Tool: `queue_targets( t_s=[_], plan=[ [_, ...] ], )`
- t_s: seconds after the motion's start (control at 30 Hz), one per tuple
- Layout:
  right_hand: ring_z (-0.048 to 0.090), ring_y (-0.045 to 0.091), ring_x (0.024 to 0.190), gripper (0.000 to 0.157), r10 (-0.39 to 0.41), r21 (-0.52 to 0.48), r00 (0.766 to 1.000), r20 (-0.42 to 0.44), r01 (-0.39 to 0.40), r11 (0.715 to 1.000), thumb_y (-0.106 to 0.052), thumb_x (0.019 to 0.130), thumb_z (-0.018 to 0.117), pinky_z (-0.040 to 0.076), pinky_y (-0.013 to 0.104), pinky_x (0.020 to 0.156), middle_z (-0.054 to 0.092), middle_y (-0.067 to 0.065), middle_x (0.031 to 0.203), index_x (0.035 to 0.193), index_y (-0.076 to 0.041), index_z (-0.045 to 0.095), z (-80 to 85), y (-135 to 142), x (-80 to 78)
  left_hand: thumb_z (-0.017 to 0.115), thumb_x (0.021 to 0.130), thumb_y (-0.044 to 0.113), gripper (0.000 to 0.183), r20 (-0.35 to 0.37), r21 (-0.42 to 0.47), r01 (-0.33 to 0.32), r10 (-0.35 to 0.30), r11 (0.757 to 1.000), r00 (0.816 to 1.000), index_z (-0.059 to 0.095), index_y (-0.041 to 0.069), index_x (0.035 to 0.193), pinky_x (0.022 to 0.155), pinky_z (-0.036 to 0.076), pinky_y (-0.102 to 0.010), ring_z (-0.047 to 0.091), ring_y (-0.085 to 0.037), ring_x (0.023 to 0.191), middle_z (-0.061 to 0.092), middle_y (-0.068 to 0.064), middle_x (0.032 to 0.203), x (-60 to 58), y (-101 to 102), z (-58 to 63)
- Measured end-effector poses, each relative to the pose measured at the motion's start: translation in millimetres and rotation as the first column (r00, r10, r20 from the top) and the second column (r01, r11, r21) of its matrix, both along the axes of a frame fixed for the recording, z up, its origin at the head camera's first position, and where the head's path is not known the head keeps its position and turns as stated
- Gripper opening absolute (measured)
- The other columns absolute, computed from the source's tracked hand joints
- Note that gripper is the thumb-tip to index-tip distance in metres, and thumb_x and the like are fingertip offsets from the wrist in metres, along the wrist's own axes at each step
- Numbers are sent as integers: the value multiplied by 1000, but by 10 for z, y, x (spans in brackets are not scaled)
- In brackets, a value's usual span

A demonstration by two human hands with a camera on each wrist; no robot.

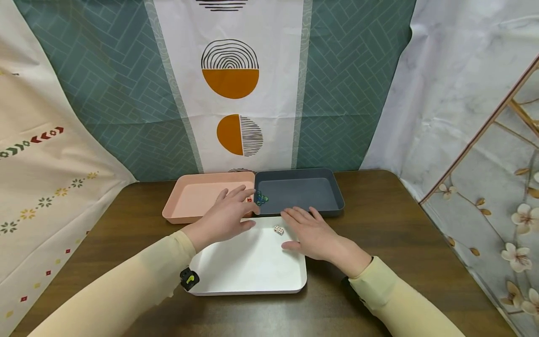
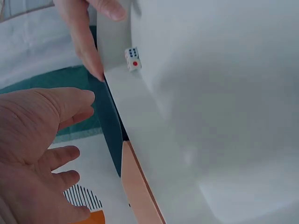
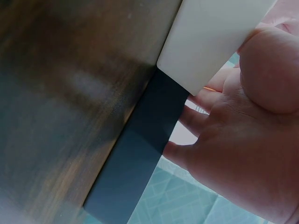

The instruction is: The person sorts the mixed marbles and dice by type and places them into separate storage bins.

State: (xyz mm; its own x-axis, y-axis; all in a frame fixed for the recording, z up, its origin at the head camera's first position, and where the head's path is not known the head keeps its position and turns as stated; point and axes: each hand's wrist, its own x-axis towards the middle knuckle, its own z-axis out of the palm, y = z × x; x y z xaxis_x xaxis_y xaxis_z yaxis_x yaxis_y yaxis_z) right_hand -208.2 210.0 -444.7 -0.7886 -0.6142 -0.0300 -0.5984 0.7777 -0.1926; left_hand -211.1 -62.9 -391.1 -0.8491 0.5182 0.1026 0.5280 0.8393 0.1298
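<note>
Two white dice lie side by side at the back of the white tray. In the left wrist view, the dice show blue pips on one and a single red pip on the other. My left hand, fingers spread and holding nothing, is over the back left of this tray and the front of the pink tray. My right hand is over the white tray's back right corner, to the right of the dice, its fingers extended and nothing in its grasp.
Behind the white tray, a dark blue-grey tray stands beside the pink one. Several small blue-green pieces lie at its left end. A small red item shows partly behind my left fingers. All trays stand on a brown wooden table.
</note>
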Motion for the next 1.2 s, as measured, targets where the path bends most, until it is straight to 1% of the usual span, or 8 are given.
queue_targets(
  t_s=[0.2, 0.4, 0.6, 0.77, 1.03, 1.2],
  plan=[
    [28, 35, 165, 86, 1, 0, 1000, 6, -1, 1000, -52, 107, 71, 15, 66, 132, 36, 10, 178, 173, -9, 37, -2, 6, -3, 87, 98, 24, 24, -25, -4, 63, -63, 998, 998, 83, 21, 122, 121, 28, -80, 39, -49, 158, 54, -19, 163, 47, 62, -45],
    [29, 35, 165, 85, 7, 0, 1000, 0, -7, 1000, -52, 107, 72, 17, 66, 131, 37, 10, 177, 172, -9, 38, 2, 11, 1, 87, 99, 24, 26, -6, 17, 102, -102, 995, 995, 82, 21, 124, 120, 28, -80, 37, -49, 159, 53, -20, 164, 68, 141, -94],
    [29, 35, 165, 85, 9, 0, 1000, -6, -9, 1000, -52, 107, 71, 17, 66, 131, 37, 10, 177, 172, -9, 38, 4, 16, 4, 86, 100, 27, 28, 26, -5, 104, -104, 995, 994, 82, 25, 128, 122, 25, -80, 34, -48, 160, 50, -19, 167, 70, 217, -150],
    [28, 34, 166, 86, 8, 9, 1000, -9, -8, 1000, -53, 107, 70, 17, 66, 131, 36, 9, 177, 172, -9, 37, -1, 12, 1, 85, 101, 28, 30, 44, -15, 115, -114, 993, 992, 81, 26, 130, 123, 23, -79, 33, -47, 161, 49, -19, 168, 63, 279, -172],
    [28, 34, 166, 86, 18, 20, 999, -27, -17, 1000, -54, 107, 70, 18, 66, 131, 37, 9, 177, 172, -9, 37, -11, 14, -4, 85, 100, 27, 30, 40, -30, 130, -129, 991, 991, 82, 27, 130, 123, 25, -79, 36, -48, 159, 52, -20, 165, 15, 349, -226],
    [28, 34, 166, 86, 21, 22, 1000, -23, -20, 1000, -54, 108, 69, 18, 66, 131, 36, 10, 178, 173, -8, 36, 0, 16, 4, 85, 101, 28, 31, 47, -53, 121, -118, 991, 992, 82, 29, 131, 123, 23, -78, 36, -47, 160, 52, -17, 166, -21, 391, -258]
  ],
)
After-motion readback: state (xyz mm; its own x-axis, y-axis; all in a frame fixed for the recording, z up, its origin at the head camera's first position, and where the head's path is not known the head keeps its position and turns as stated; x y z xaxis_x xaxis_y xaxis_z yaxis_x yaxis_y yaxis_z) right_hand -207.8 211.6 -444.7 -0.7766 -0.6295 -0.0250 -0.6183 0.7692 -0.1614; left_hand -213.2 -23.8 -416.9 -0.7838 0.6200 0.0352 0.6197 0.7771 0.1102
